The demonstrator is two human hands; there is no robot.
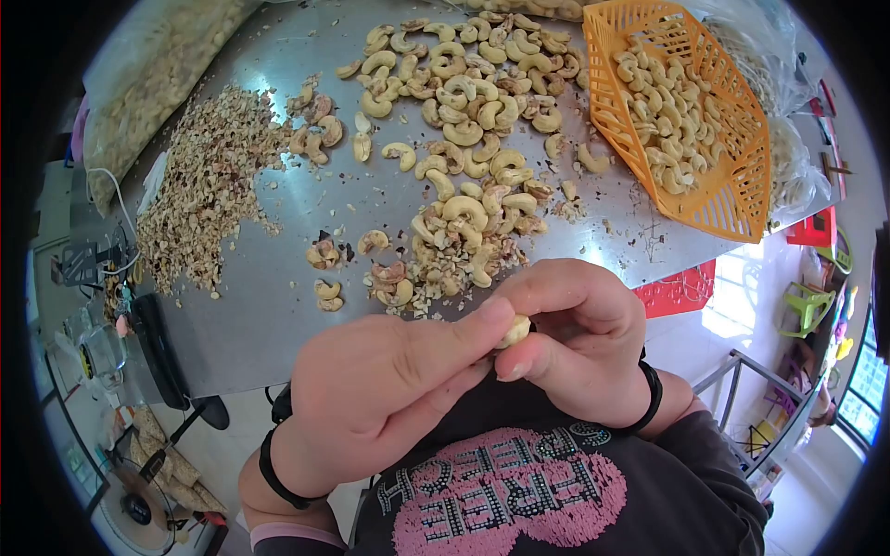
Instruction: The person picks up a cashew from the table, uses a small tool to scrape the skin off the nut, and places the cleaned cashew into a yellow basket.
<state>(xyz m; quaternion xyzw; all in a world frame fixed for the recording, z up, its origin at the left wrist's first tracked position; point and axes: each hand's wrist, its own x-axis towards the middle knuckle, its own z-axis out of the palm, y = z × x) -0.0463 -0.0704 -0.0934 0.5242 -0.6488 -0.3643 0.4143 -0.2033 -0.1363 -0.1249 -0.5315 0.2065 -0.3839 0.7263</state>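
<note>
Near the table's front edge, both hands meet around a pale cashew (514, 332). My left hand (389, 385) has thumb and fingers pressed together at the nut's left side. The thumb and a finger of my right hand (579, 338) pinch it from the right. Just beyond the hands lies a heap of cashews and broken bits (454, 255). A larger spread of whole cashews (464, 83) covers the upper middle of the metal table (269, 320). A few brown-spotted nuts (324, 255) lie apart, left of the heap.
A pile of small crumbs (213, 176) covers the table's left part, beside a bag of nuts (153, 83). An orange basket (756, 176) holding cashews stands at the right, near clear plastic bags (797, 167). A red stool (681, 289) is below the table edge.
</note>
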